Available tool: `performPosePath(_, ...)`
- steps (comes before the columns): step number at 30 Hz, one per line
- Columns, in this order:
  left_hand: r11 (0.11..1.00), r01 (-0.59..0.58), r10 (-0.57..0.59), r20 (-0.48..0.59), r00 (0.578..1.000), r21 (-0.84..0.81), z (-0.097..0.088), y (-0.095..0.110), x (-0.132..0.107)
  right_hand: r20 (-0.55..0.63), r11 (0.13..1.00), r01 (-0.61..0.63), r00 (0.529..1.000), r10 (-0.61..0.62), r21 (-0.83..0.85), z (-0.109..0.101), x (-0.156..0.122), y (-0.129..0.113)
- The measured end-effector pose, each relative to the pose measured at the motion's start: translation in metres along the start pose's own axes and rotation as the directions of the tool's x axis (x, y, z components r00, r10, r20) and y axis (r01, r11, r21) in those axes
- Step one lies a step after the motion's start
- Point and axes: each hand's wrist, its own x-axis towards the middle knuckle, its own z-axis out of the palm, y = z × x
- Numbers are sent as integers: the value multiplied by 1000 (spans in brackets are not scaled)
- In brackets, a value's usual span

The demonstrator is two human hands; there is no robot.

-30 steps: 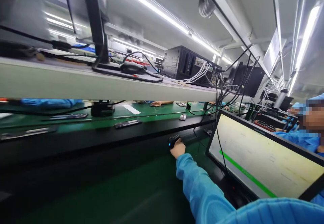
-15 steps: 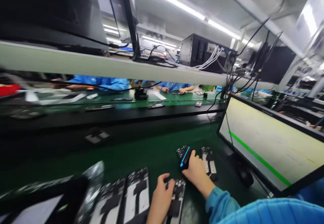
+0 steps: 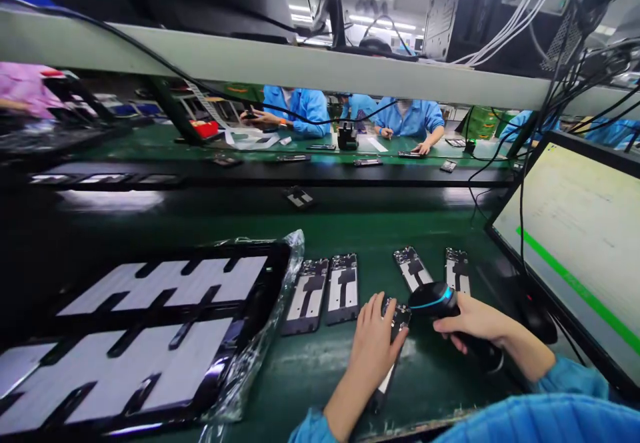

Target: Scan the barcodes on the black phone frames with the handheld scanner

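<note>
Gripping scanner (image 3: 434,298), right hand (image 3: 473,323), seemingly over frame (image 3: 395,323)

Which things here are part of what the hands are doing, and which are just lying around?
In hand:
left hand pressing on a phone frame
right hand holding the black scanner over it

Lying about:
four more phone frames on the green mat
black tray in plastic wrap
monitor
mouse
</note>
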Motion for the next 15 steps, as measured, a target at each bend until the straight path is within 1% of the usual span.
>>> performPosePath(4, 999, 33, -33, 28, 999, 0, 0, 3, -1, 109, 1000, -9, 994, 6, 27, -1, 21, -5)
performPosePath(7, 997, 73, -73, 25, 997, 12, -3, 7, 0, 157, 999, -22, 988, 17, 31, -3, 33, -9)
performPosePath(10, 996, 87, -88, 34, 996, 18, -2, 8, 0, 176, 999, -26, 984, 20, 32, -4, 37, -12)
performPosePath(15, 996, 80, -81, 46, 996, 27, 1, 5, 0, 182, 998, -49, 982, 41, 43, -4, 34, -16)
